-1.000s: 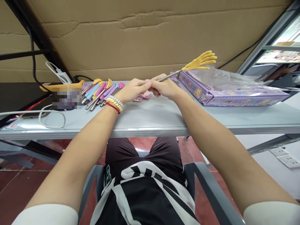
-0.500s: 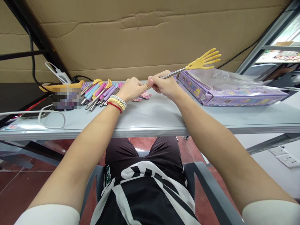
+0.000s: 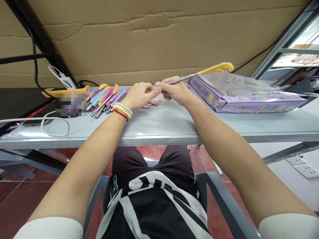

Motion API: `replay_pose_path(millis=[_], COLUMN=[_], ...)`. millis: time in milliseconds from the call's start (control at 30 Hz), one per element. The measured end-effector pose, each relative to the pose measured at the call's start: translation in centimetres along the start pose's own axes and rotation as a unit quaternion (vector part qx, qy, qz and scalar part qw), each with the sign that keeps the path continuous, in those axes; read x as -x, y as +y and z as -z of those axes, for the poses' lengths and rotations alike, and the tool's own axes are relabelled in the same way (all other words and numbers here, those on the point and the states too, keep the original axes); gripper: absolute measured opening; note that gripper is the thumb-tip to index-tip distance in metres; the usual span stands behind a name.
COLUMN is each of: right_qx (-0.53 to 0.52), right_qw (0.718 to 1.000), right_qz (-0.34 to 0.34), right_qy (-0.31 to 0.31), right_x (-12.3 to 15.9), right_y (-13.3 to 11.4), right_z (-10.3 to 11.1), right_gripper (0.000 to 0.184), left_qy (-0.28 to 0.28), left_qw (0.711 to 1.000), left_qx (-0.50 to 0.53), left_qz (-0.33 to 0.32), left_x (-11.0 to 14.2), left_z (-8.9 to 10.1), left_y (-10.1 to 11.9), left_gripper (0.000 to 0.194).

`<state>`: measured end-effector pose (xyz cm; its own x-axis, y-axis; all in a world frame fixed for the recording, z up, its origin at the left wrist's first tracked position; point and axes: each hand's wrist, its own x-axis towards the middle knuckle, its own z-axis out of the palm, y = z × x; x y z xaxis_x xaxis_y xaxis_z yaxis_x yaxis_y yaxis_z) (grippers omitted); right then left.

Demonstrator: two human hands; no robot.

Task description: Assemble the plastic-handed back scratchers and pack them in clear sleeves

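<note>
Our left hand [image 3: 139, 95] and right hand [image 3: 174, 90] were curled closed on the yellow-tipped stick [image 3: 190, 77], which poked out past the right hand. We thought it might snag the clear plastic [image 3: 236, 82] if it dipped. Right of that hand, plastic covered the purple box [image 3: 254, 104]; we couldn't tell what was inside.

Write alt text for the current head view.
A person's left hand and right hand hold a metal rod with a yellow end above a grey table. Colourful rods lie to the left; a purple box sits to the right.
</note>
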<state>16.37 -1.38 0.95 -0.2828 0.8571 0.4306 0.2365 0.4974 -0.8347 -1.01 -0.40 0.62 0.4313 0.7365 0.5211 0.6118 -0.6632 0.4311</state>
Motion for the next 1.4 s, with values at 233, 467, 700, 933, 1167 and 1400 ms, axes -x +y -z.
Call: replay_pose_path(millis=[233,467,700,933,1167,1400], right_qx=[-0.003,-0.058,-0.062,-0.033,-0.09,-0.117], right_qw=[0.999,0.998,0.998,0.999,0.984,0.979], right_qz=[-0.014,-0.011,-0.005,0.021,0.048,0.017], right_qy=[-0.039,-0.011,0.006,0.033,0.145,0.164], right_x=[0.2,-0.4,-0.3,-0.4,-1.4,-1.5], right_y=[-0.2,0.1,-0.1,0.6,1.7,1.7], right_z=[-0.3,-0.3,-0.4,-0.2,0.0,-0.2], right_gripper=[0.04,0.036,0.035,0.034,0.039,0.041], left_qy=[-0.051,-0.008,0.015,0.008,0.022,0.007], left_qw=[0.998,0.998,0.996,1.0,0.999,1.0], left_qx=[0.02,-0.023,-0.035,0.001,0.012,0.004], left_qz=[-0.04,0.054,0.081,0.019,0.019,0.015], left_x=[0.0,-0.3,-0.4,-0.1,-0.3,-0.4], left_z=[-0.3,-0.7,-0.6,-0.2,-0.5,-0.8], left_y=[-0.2,0.9,0.8,0.0,-0.2,-0.2], left_gripper=[0.044,0.061,0.062,0.049,0.027,0.03])
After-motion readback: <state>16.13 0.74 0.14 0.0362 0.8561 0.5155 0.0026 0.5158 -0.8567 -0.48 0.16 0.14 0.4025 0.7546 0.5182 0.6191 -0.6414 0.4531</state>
